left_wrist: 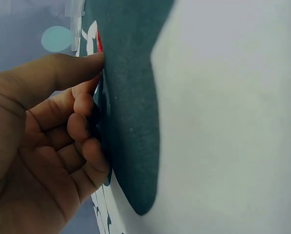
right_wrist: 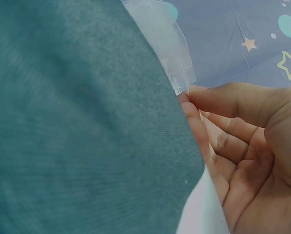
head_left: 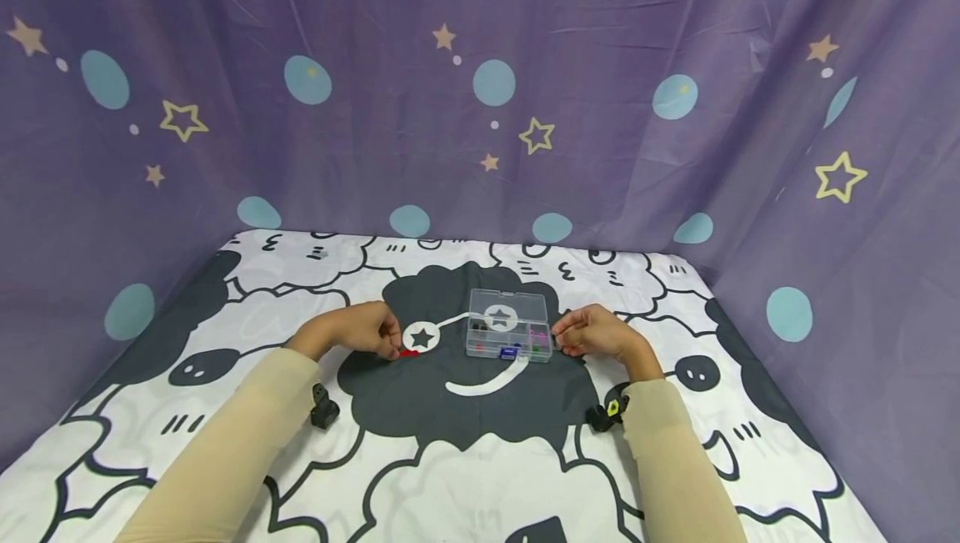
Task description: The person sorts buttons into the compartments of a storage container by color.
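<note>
A clear plastic compartment box [head_left: 507,307] stands on the dark patch of the cloth with its lid raised. Small black, red, pink and green pieces lie in its compartments, and a blue latch [head_left: 509,353] is at its front. To its left, my left hand [head_left: 372,333] pinches a small red piece [head_left: 408,353] between thumb and forefinger, low against the cloth. The piece's exact kind is unclear, being mostly hidden by fingertips in the left wrist view. My right hand [head_left: 594,333] has its thumb and forefinger together at the box's right side [right_wrist: 177,87].
A printed cloth [head_left: 480,485] with cartoon sheep covers the table. Purple curtains [head_left: 480,184] with stars and ovals hang behind and at both sides. Black wrist-worn devices sit under the left sleeve [head_left: 323,407] and beside the right sleeve [head_left: 609,409].
</note>
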`<state>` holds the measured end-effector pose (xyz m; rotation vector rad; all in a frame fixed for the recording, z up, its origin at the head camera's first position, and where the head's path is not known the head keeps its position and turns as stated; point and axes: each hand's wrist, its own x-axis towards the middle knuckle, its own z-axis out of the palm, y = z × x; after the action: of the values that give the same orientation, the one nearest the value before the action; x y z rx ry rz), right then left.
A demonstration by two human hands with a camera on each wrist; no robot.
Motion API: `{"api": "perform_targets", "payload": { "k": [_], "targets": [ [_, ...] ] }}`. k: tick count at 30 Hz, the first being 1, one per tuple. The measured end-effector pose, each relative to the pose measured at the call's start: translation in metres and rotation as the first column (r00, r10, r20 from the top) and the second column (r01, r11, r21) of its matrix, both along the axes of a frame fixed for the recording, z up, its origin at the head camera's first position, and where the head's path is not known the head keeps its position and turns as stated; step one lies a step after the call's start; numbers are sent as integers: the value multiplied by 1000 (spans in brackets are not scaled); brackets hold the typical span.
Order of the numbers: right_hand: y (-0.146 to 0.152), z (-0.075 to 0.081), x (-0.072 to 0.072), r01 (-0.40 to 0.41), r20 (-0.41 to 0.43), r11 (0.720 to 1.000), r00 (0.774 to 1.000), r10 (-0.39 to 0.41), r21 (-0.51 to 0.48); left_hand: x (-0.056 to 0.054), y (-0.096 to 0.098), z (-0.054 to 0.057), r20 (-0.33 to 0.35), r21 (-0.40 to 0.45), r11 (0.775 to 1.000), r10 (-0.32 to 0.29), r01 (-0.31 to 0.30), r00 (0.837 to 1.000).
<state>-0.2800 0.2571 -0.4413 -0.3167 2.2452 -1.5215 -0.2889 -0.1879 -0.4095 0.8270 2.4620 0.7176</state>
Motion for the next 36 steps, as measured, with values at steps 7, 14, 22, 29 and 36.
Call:
{"api": "perform_targets", "payload": {
  "k": [7, 14, 22, 29, 36],
  "targets": [
    [0, 0, 1, -4, -1, 1000, 1000, 4, 4, 0, 1, -1, -11, 6, 1000, -13, 13, 1000],
    [-1, 4, 1, 3, 1, 1000, 1000, -3, 6, -2, 2, -1, -8, -10, 999, -33, 32, 999],
    [0, 0, -2, 2, 5, 1000, 1000, -2, 4, -2, 1, 1, 4, -49, 998, -26, 27, 1000],
    [0, -1, -4, 8, 9, 1000, 1000, -8, 9, 0, -2, 9, -20, -50, 999, -19, 18, 1000],
    [1, -2, -3, 8, 12, 1000, 1000, -8, 8, 0, -2, 15, -27, -42, 999, -14, 13, 1000]
  ]
}}
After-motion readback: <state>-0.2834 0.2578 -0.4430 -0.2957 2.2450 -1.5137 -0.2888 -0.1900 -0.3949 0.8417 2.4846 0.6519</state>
